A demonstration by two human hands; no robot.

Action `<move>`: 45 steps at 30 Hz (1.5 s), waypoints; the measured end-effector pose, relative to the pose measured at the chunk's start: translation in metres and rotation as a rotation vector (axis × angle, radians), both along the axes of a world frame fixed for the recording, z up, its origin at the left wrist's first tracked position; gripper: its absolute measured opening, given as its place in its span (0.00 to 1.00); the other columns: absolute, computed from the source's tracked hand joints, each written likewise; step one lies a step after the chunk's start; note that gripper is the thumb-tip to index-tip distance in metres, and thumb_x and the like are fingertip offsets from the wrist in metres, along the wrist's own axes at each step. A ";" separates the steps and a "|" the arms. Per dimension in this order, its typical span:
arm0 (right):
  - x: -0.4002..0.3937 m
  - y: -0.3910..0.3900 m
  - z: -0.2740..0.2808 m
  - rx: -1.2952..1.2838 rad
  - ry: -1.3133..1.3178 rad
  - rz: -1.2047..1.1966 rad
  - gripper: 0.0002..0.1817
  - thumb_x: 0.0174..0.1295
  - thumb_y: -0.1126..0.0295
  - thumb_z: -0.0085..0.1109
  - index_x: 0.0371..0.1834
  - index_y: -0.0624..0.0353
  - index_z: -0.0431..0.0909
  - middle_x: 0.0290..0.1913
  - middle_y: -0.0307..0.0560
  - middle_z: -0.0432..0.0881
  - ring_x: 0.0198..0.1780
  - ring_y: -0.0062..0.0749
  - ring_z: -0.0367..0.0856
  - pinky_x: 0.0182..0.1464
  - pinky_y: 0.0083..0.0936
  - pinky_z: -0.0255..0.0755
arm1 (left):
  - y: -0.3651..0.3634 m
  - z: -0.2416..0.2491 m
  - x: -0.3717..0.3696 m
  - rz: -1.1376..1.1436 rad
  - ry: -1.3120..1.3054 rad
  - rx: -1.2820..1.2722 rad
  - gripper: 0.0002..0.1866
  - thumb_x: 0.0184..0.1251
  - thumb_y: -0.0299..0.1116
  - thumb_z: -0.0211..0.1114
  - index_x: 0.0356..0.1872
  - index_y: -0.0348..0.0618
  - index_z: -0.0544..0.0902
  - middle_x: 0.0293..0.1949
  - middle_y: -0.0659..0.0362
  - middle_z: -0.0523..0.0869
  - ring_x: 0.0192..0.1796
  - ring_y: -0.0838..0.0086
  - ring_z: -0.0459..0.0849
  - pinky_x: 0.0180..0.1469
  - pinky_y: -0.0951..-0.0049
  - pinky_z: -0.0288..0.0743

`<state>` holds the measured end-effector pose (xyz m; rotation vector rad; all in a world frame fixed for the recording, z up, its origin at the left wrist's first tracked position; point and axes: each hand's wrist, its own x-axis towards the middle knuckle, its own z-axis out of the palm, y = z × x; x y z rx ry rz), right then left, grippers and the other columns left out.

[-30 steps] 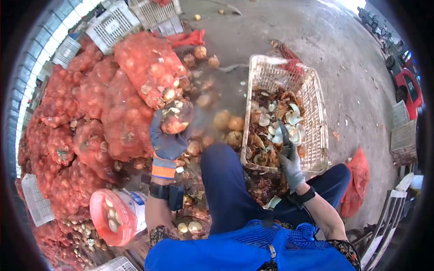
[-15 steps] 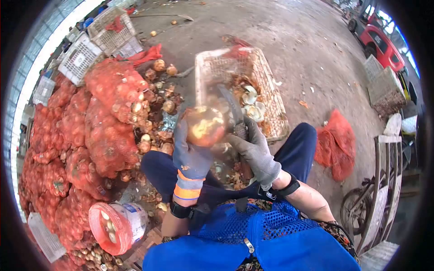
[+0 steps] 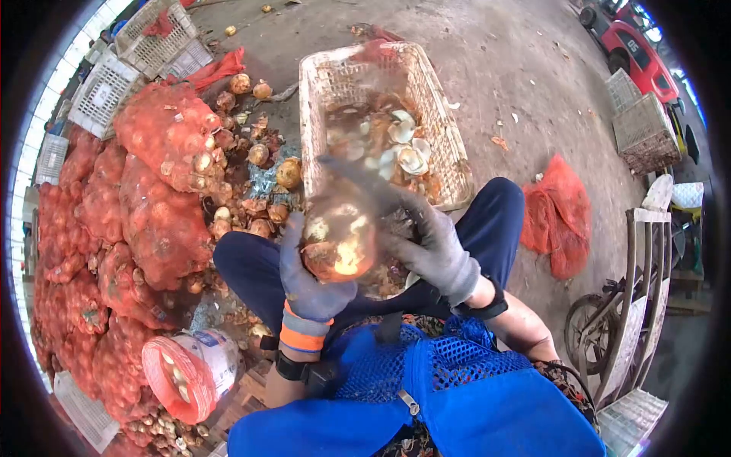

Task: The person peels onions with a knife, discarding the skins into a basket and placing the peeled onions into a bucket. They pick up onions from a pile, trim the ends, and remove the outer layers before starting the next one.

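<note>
My left hand [image 3: 314, 286], in a grey glove with an orange-striped cuff, is closed around a large onion [image 3: 340, 242] with brown, partly peeled skin. It sits above my lap. My right hand [image 3: 438, 247], also gloved in grey, grips a knife whose dark blade [image 3: 354, 177] is smeared by motion and passes just above the onion. Most of the knife's handle is hidden by my fingers. Beyond both hands stands a dirty white plastic crate [image 3: 449, 145] holding onion skins and pale cut pieces [image 3: 412, 158].
Red mesh sacks of onions [image 3: 164, 221] pile up on the left, with loose onions [image 3: 288, 174] beside them. A bucket [image 3: 217, 365] lined with red mesh stands at lower left. To the right lie a crumpled red net [image 3: 560, 217] and a wooden-framed cart [image 3: 636, 305].
The view has shifted, so the crate sits higher and further left. The knife blade has swung leftward over the onion, which sits lower and shows a different side.
</note>
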<state>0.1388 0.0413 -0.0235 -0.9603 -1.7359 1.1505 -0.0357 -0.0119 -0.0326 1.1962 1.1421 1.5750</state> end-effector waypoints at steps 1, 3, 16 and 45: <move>0.006 0.000 0.018 0.006 -0.044 0.043 0.30 0.56 0.77 0.62 0.63 0.62 0.65 0.43 0.40 0.80 0.42 0.19 0.78 0.44 0.19 0.74 | 0.002 -0.001 -0.002 -0.142 -0.564 -0.146 0.24 0.70 0.47 0.49 0.61 0.42 0.68 0.59 0.54 0.76 0.59 0.64 0.76 0.62 0.58 0.70; 0.014 -0.003 0.029 0.112 -0.066 0.040 0.26 0.58 0.76 0.60 0.61 0.61 0.67 0.33 0.41 0.82 0.36 0.20 0.80 0.42 0.20 0.75 | 0.003 0.002 0.001 -0.249 -1.080 -0.188 0.25 0.70 0.47 0.49 0.61 0.41 0.68 0.60 0.54 0.74 0.61 0.63 0.74 0.64 0.61 0.67; 0.039 -0.028 0.089 -0.001 -0.402 0.241 0.24 0.61 0.74 0.55 0.62 0.57 0.65 0.44 0.57 0.81 0.45 0.47 0.83 0.45 0.34 0.76 | 0.003 0.035 -0.014 -0.113 -0.854 0.006 0.31 0.67 0.51 0.52 0.64 0.42 0.66 0.60 0.50 0.73 0.60 0.58 0.73 0.60 0.53 0.70; 0.017 -0.012 0.036 -0.604 0.001 0.199 0.13 0.67 0.74 0.46 0.54 0.59 0.65 0.25 0.30 0.65 0.22 0.12 0.63 0.21 0.10 0.59 | 0.041 -0.006 0.014 0.171 -0.640 0.378 0.19 0.68 0.44 0.60 0.53 0.44 0.73 0.37 0.61 0.79 0.36 0.77 0.78 0.40 0.76 0.76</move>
